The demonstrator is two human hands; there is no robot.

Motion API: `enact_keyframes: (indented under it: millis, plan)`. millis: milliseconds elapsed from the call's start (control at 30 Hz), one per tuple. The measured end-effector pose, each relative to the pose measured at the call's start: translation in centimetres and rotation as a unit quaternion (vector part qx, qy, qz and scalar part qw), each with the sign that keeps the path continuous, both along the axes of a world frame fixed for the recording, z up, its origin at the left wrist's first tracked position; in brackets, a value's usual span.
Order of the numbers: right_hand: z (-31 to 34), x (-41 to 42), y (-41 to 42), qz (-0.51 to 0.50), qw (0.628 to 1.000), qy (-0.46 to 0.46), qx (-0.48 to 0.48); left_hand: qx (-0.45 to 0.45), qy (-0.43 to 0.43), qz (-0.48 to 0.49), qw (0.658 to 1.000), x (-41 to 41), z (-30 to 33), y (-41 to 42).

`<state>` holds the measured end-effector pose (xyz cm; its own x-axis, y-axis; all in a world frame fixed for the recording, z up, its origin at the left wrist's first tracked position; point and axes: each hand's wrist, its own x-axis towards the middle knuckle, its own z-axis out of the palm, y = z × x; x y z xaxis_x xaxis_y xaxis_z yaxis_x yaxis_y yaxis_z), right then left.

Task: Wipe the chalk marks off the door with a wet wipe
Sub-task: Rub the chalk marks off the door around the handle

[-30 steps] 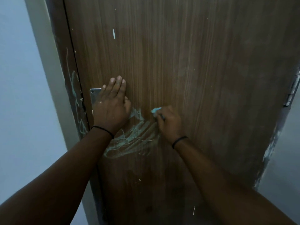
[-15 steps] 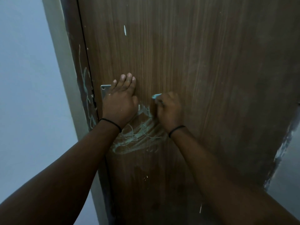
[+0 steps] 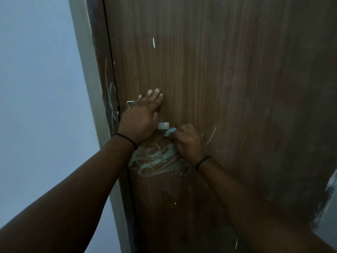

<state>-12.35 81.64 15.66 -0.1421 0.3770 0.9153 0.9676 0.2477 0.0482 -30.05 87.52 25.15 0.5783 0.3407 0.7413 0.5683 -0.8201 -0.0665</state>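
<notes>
A brown wooden door (image 3: 228, 79) fills the view. Pale green chalk marks (image 3: 156, 158) swirl on it below my hands, smeared. My left hand (image 3: 144, 115) lies flat on the door over a metal latch plate (image 3: 130, 103), fingers together and holding nothing. My right hand (image 3: 189, 141) is closed on a small light blue wet wipe (image 3: 170, 132), pressed to the door just above the chalk, beside a metal latch piece (image 3: 163, 125). Most of the wipe is hidden in the fist.
The dark door frame (image 3: 107, 99) at left bears more chalk scribbles. A pale blue wall (image 3: 36, 88) lies left of it. A curved chalk streak (image 3: 211, 136) sits right of my right hand. Chipped paint shows at the door's lower right edge (image 3: 328, 194).
My right hand with the wipe rubbed up and left across the chalk toward my left hand. The metal latch piece beside my left hand has come into view. The camera view shifted.
</notes>
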Motion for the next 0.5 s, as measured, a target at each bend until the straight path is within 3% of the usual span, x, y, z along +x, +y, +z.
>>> enact_keyframes:
  millis: [167,300,367,500]
  plan:
    - [3.7,0.7,-0.2,-0.049,0.992,0.086,0.072,-0.037,-0.001,-0.048,0.998,-0.4,0.6,-0.4]
    - [3.7,-2.3,0.7,0.013,0.999,0.026,0.042,-0.083,-0.026,-0.092,0.992,-1.1,0.9,-0.5]
    - [2.3,-1.3,0.0,-0.014,1.0,-0.003,0.013,-0.11,-0.04,-0.121,0.986,-1.7,1.1,-0.4]
    - [2.6,0.1,-0.3,-0.072,0.994,0.047,0.068,-0.151,-0.054,-0.157,0.974,-2.1,1.2,-0.4]
